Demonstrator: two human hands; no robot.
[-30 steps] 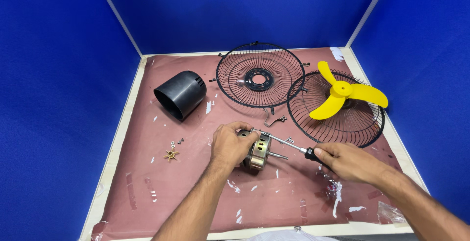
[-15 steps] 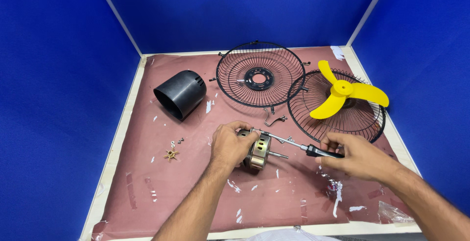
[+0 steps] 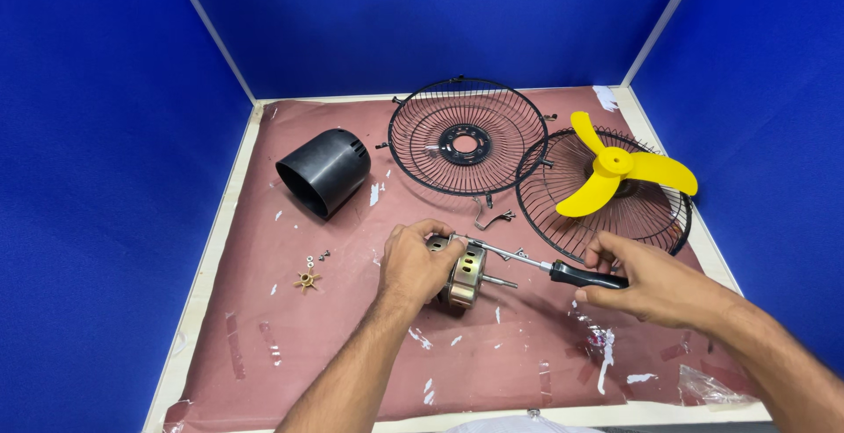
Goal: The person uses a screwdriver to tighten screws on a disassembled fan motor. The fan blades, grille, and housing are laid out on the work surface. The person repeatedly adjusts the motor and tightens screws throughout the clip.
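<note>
I note my left hand [image 3: 415, 263] clamped over the fan motor [image 3: 463, 273], which lies near the middle of the brown table mat [image 3: 264, 345]. My right hand [image 3: 655, 283] grips the black handle of a screwdriver [image 3: 563, 272], tip at the motor's top edge. The yellow fan blade [image 3: 615, 169] rests on a wire grille [image 3: 633, 213] just behind.

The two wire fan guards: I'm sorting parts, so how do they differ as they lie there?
The left guard lies bare, with a solid round hub plate at its middle; the right guard carries the yellow fan blade on top. The left guard sits farther back on the brown mat; the right guard lies nearer the right hand, which holds the screwdriver. The right guard's rim overlaps the left's. Both are round, black wire.
</note>
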